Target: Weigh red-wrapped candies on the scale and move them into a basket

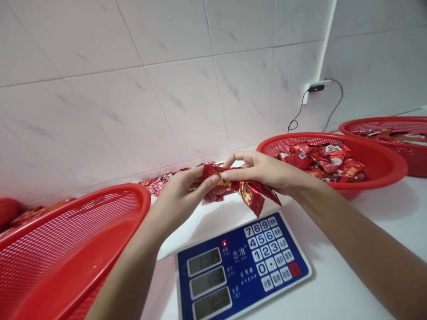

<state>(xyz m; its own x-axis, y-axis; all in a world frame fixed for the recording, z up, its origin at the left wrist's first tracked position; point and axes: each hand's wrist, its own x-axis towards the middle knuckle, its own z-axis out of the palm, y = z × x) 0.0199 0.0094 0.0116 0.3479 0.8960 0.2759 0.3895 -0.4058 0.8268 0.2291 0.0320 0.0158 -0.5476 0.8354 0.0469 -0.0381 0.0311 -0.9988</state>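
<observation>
My left hand (pixel 180 198) and my right hand (pixel 263 171) meet above a white counter, their fingers pinching a bunch of shiny red and gold wrapped sweets (pixel 240 189). The packets appear joined in a strip, with its end hanging down to the right. Below my hands lies a blue-panelled electronic price scale (pixel 243 266) with a numeric keypad and several dim displays. Its weighing platform is hidden or out of view.
A red mesh basket (pixel 70 235) stands at lower left, with red packets at its far side. Two more red baskets (pixel 310 142) (pixel 383 124), holding packets, stand at right. Loose packets (pixel 156 184) lie along the tiled wall, where a plugged-in socket adapter (pixel 316 87) hangs.
</observation>
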